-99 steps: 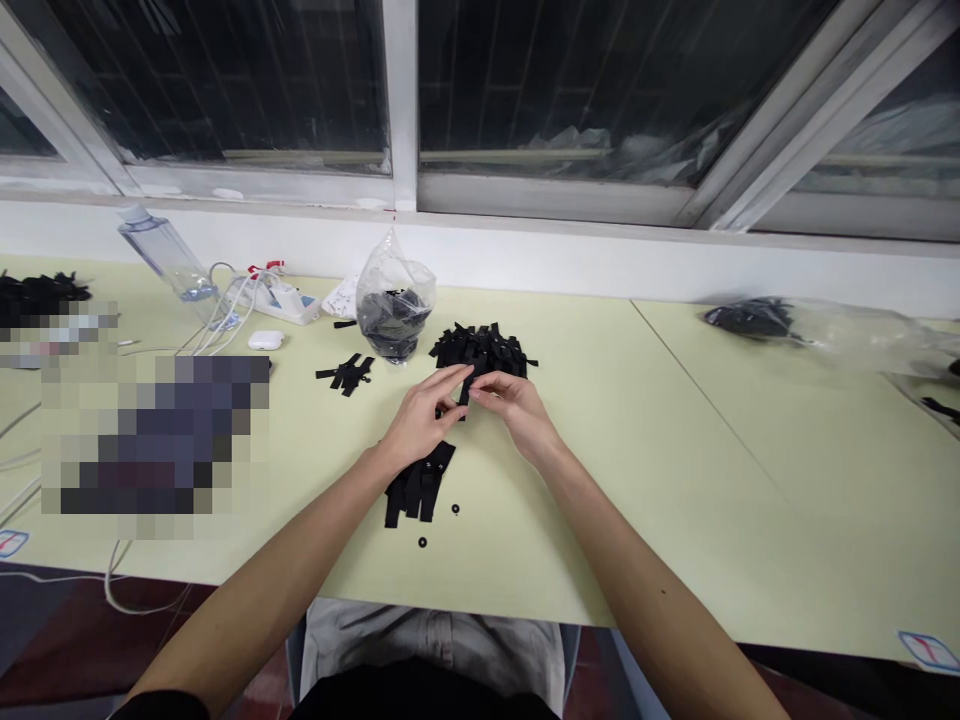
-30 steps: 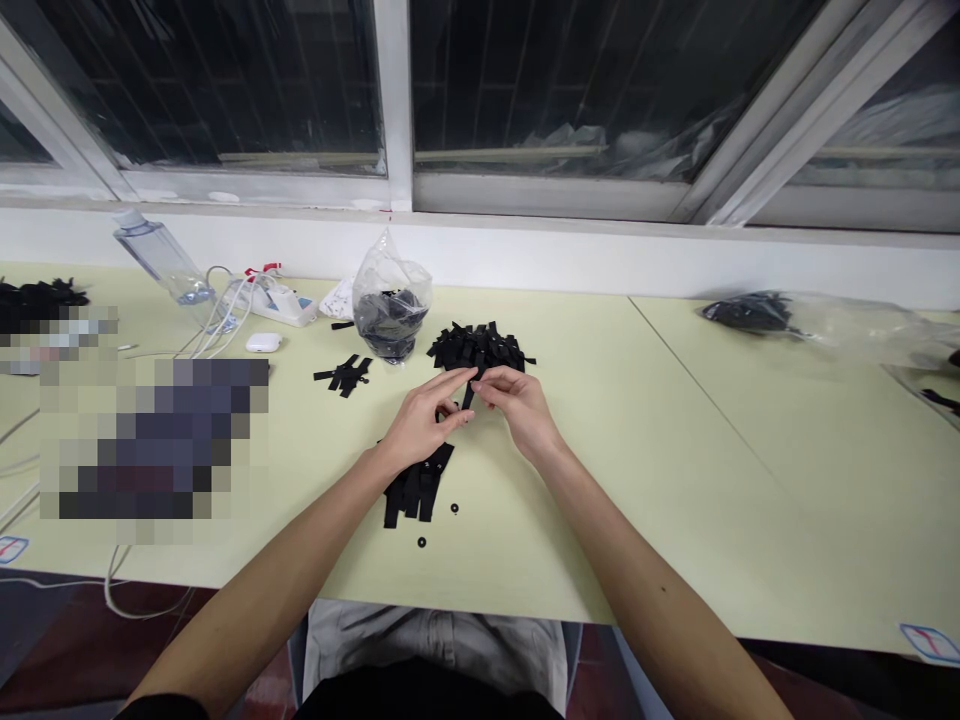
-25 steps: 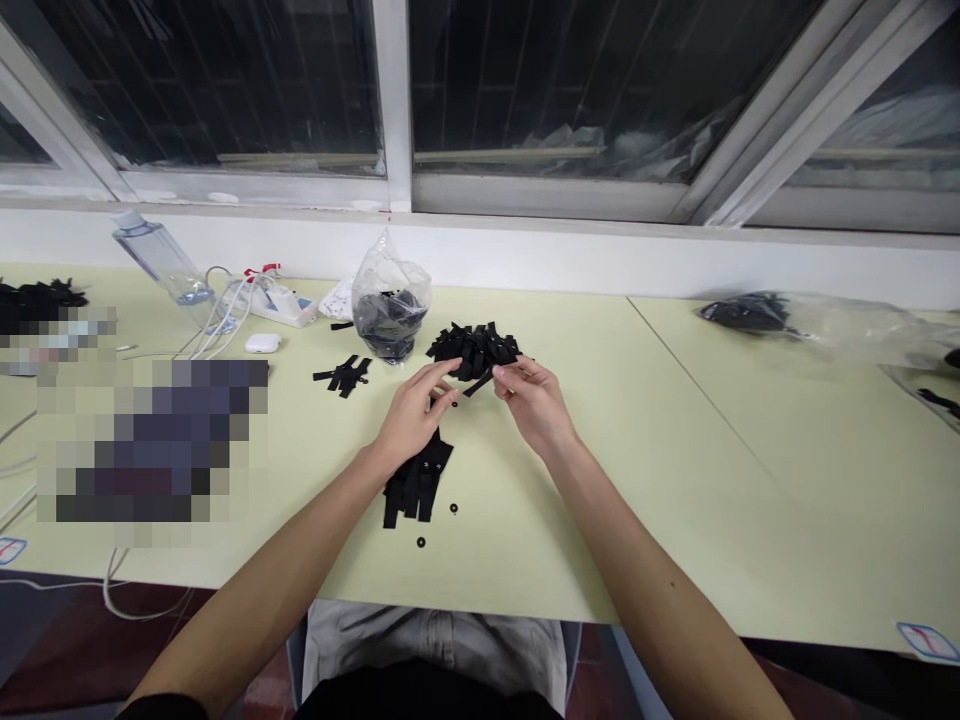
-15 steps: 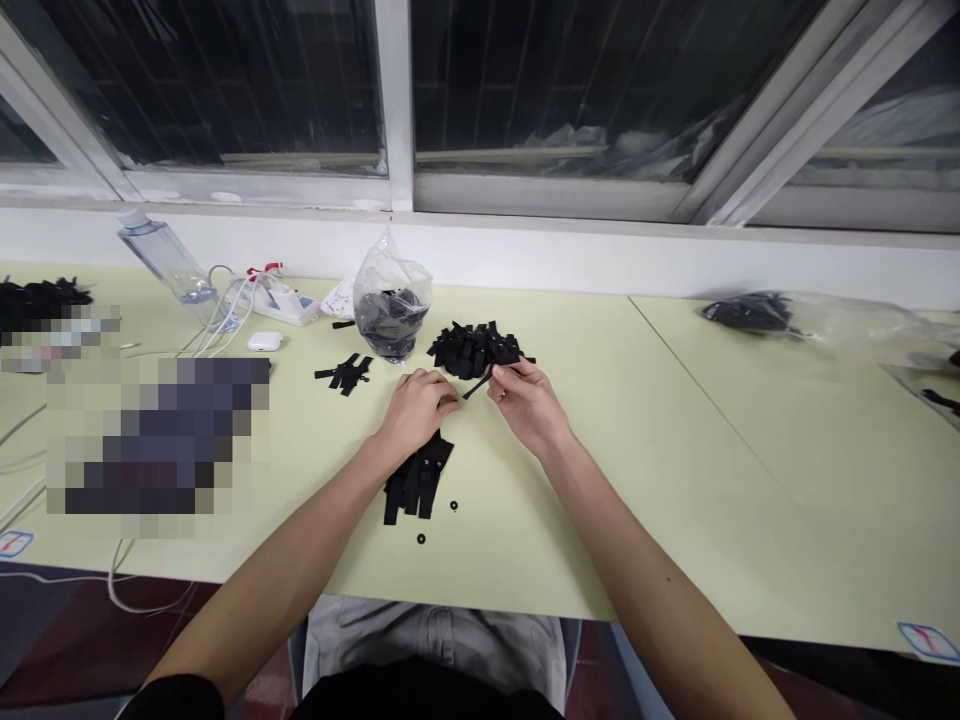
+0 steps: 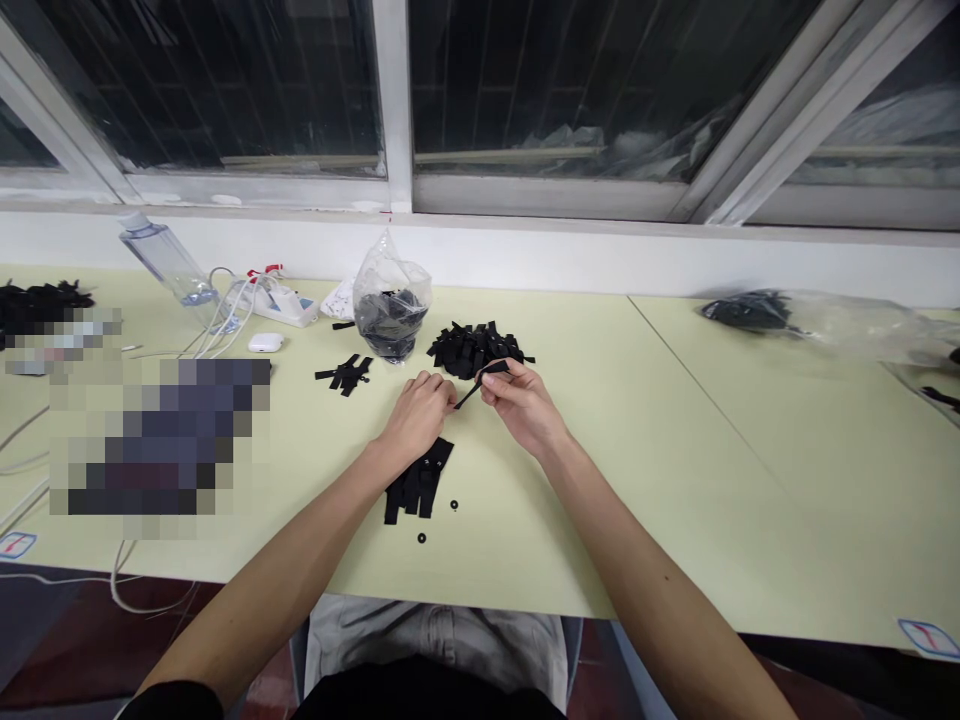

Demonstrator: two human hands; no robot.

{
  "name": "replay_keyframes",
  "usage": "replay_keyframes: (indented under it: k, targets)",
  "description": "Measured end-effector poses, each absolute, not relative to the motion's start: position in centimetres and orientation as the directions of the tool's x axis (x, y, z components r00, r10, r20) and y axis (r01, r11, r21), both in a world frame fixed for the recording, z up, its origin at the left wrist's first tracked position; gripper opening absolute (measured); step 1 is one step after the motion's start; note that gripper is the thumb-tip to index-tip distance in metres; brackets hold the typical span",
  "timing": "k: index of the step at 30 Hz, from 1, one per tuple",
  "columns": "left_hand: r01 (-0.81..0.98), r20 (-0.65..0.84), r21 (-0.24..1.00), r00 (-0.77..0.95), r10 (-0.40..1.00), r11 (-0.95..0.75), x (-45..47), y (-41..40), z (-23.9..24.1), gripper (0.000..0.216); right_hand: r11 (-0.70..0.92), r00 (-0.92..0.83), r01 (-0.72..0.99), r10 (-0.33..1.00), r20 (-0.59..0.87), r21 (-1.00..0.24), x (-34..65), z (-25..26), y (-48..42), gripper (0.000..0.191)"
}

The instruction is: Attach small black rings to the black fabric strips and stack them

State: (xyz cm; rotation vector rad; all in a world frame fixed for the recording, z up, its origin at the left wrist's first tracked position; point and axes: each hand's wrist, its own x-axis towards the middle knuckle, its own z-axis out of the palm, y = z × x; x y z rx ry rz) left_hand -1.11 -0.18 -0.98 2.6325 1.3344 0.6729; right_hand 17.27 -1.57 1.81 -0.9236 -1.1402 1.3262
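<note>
My right hand (image 5: 525,405) pinches a black fabric strip (image 5: 472,390) between thumb and fingers. The strip slants down to the left, and its lower end meets the fingertips of my left hand (image 5: 420,415). That hand is closed, its fingers curled together; whatever they grip is hidden. Just below it lies a fanned stack of black strips (image 5: 418,485) with small pale marks near the upper ends. Two small black rings rest nearby, one ring (image 5: 454,505) right of the stack and another ring (image 5: 421,538) under it. Behind my hands is a heap of similar black strips (image 5: 472,350).
A clear plastic bag (image 5: 393,310) of black pieces stands behind, with a few loose strips (image 5: 346,374) beside it. Leftward are a white earbud case (image 5: 265,342), a power strip (image 5: 285,304) with cables and a tilted bottle (image 5: 169,260). Another bag (image 5: 825,325) lies far right.
My right hand has moved slightly left and down with the strip. The strip's end, apart from my left fingertips before, now meets them.
</note>
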Motion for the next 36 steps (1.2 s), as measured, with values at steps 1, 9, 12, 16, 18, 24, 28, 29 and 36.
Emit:
replay_keyframes:
  k: [1,9,12,16,18,24,28,29,36]
  targets:
    - [0.737,0.336,0.288,0.519,0.786,-0.611,-1.1,-0.3,-1.0,0.012,0.070,-0.094,-0.236,0.991,0.094,-0.969,17.2,1.8,-1.6,0.030]
    - [0.661,0.357,0.440,0.492,0.794,-0.607,-1.4,-0.1,-0.7,0.017,0.073,-0.117,-0.280,0.987,0.109,-0.957,17.2,1.6,-1.6,0.023]
    - [0.582,0.447,0.537,0.418,0.791,-0.611,-1.7,-0.3,-0.2,0.014,0.100,-0.106,-0.194,0.987,0.122,-0.976,17.0,1.2,-1.4,0.026]
    - [0.455,0.511,0.703,0.212,0.833,-0.547,-1.7,-0.7,0.4,0.011,0.144,-0.085,-0.068,0.985,0.150,-0.987,16.7,0.4,-1.2,0.030]
    - [0.360,0.477,0.787,0.161,0.864,-0.501,-1.4,-0.8,0.5,0.013,0.180,-0.084,-0.013,0.980,0.181,-0.984,16.6,0.2,-1.1,0.028]
    - [0.170,0.392,0.890,0.188,0.900,-0.423,-0.7,-1.1,0.0,0.017,0.292,-0.041,0.100,0.956,0.290,-0.951,16.8,0.1,-1.1,0.021]
    - [0.141,0.382,0.903,0.173,0.908,-0.407,-0.6,-1.0,-0.2,0.018,0.288,-0.053,0.149,0.958,0.283,-0.946,16.9,-0.1,-1.1,0.021]
    - [0.134,0.379,0.905,0.170,0.910,-0.403,-0.6,-1.0,-0.3,0.018,0.288,-0.063,0.166,0.958,0.281,-0.943,16.8,-0.1,-1.2,0.020]
    - [0.100,0.355,0.919,0.207,0.911,-0.381,-0.7,-0.8,-0.6,0.019,0.324,-0.074,0.268,0.946,0.316,-0.907,16.4,0.5,-1.7,0.011]
